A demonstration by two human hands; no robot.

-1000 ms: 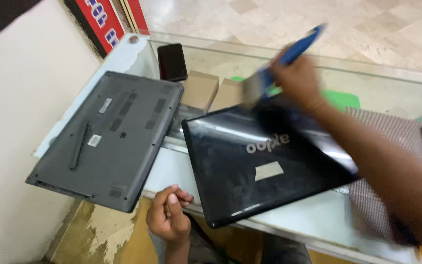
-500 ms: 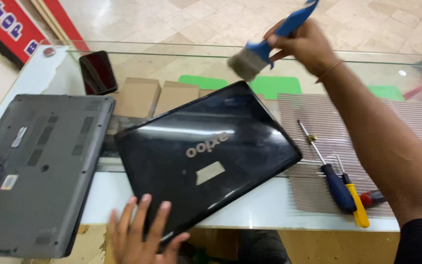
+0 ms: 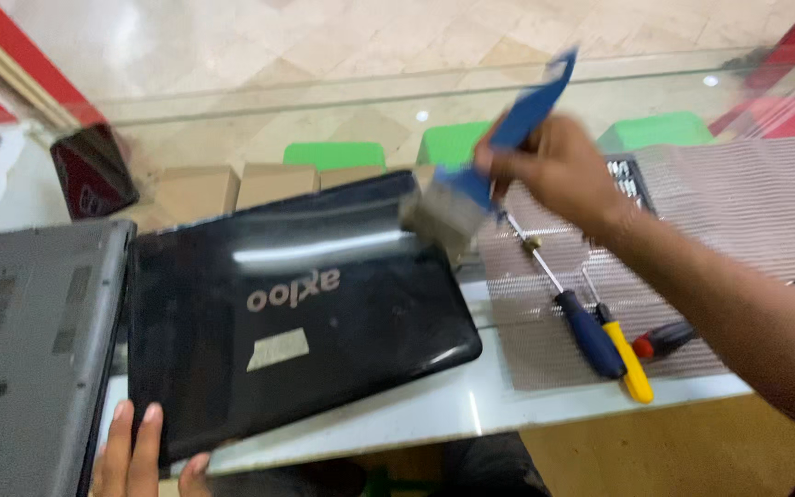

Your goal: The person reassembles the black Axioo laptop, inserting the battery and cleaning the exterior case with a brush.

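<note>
Screwdrivers (image 3: pixel 600 331) crowd the ribbed mat (image 3: pixel 747 212) right of the black laptop (image 3: pixel 287 313); grey laptop (image 3: pixel 29 350) blocks its left

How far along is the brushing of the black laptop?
Done: nothing can be confirmed; the lid is glossy, but dust is too fine to judge. In hand: the right hand holds the blue brush, bristles at the far right corner of the black laptop, while the left hand steadies its near left corner. Left: the laptop is closed, and the screwdrivers lie untouched on the ribbed mat.
</note>
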